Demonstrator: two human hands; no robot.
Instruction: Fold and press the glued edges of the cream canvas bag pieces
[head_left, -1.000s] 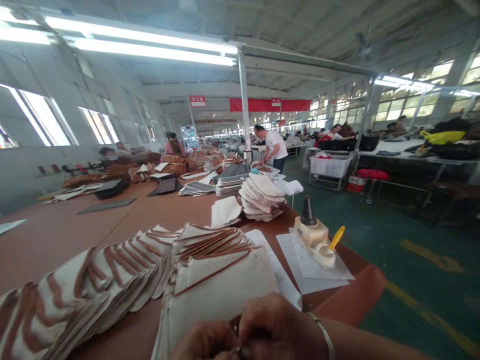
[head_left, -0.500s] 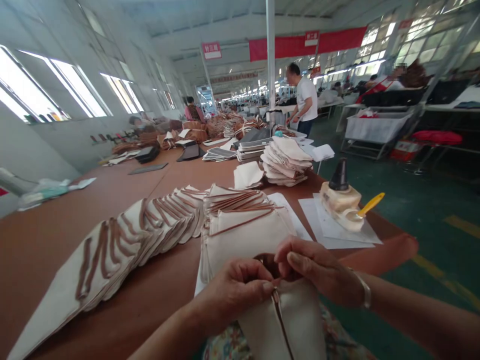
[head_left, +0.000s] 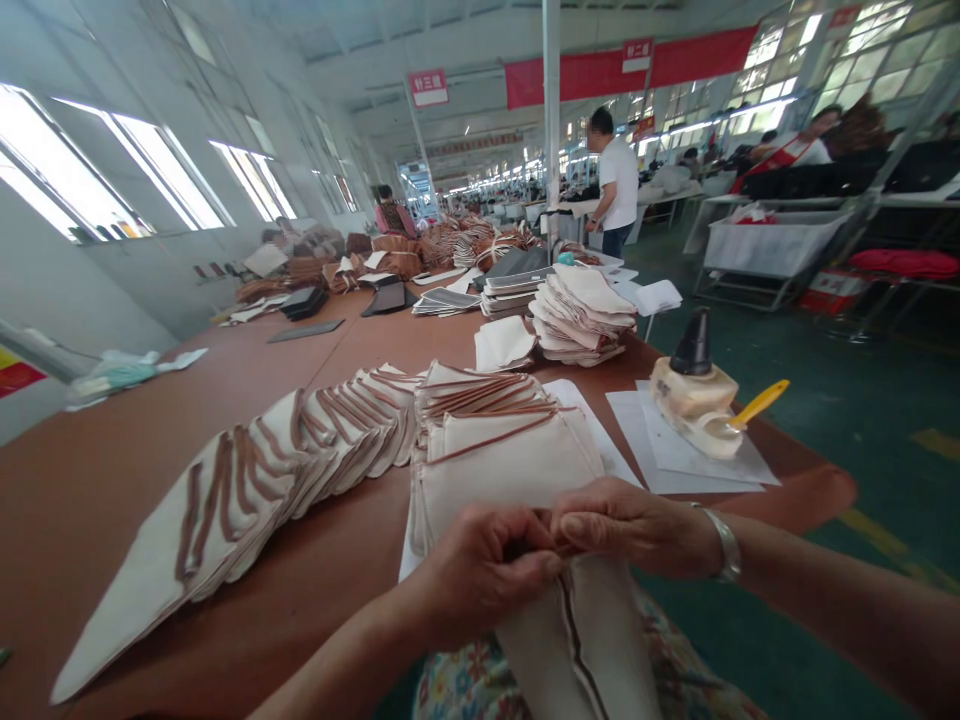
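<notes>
1. Head view: the left hand and right hand meet fingertip to fingertip, both pinched closed on the top edge of a cream fabric piece with a dark trim line.
2. That piece hangs just in front of the stack of cream panels.
3. A glue bottle stands to the right of the stack, and a fanned row of panels lies to its left.

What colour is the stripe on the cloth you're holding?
The stripe is dark brown, on cream cloth; head view.
</notes>
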